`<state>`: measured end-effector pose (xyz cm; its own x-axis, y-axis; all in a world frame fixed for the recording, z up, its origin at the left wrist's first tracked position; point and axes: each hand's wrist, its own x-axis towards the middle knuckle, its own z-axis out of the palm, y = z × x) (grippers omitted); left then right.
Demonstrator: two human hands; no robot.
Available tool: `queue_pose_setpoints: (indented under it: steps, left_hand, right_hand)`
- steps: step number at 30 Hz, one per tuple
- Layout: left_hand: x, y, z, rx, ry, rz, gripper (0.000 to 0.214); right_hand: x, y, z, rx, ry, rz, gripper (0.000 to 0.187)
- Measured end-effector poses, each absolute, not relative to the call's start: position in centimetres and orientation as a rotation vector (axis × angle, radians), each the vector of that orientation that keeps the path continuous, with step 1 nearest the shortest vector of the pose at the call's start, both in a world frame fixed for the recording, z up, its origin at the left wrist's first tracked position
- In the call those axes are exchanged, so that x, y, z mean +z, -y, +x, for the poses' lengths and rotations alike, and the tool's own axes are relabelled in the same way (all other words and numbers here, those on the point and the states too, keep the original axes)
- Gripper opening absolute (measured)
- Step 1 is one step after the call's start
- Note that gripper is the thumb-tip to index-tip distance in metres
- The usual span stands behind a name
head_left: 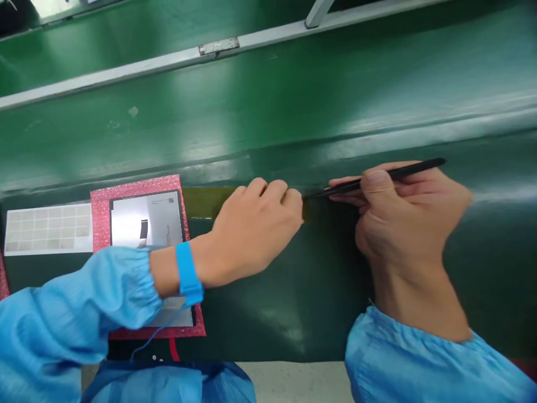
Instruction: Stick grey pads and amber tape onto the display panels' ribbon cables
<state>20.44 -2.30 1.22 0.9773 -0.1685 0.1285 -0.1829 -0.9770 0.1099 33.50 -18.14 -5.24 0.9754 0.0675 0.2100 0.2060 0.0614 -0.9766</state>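
My left hand [260, 224] lies palm down over a strip of amber see-through tape [199, 202] on the green mat. Its fingers are curled under, so whatever they pinch is hidden. My right hand [403, 212] grips black tweezers [403, 171], whose thin tip points left and meets the tape's end beside my left fingers. Under my left forearm, a flat display panel [161, 215] with a silvery back rests on pink foam [101, 218]. A short dark flex strip [144, 229] shows on the panel.
A white sheet with rows of pale rectangular stickers [50, 226] lies left of the foam. A grey metal rail [168, 62] crosses the back of the green bench. A blue wrist strap [188, 274] with a thin cord circles my left wrist. Small white bits lie near the front edge.
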Motion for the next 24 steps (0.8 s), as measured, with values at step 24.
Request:
queue_pose_setpoints:
  steps: [24]
  left_hand:
    - [-1.7, 2.9, 22.7, 0.145, 0.096, 2.948, 0.031]
  right_hand:
    - [-4.7, 18.4, 33.9, -0.075, 0.234, -1.595, 0.049]
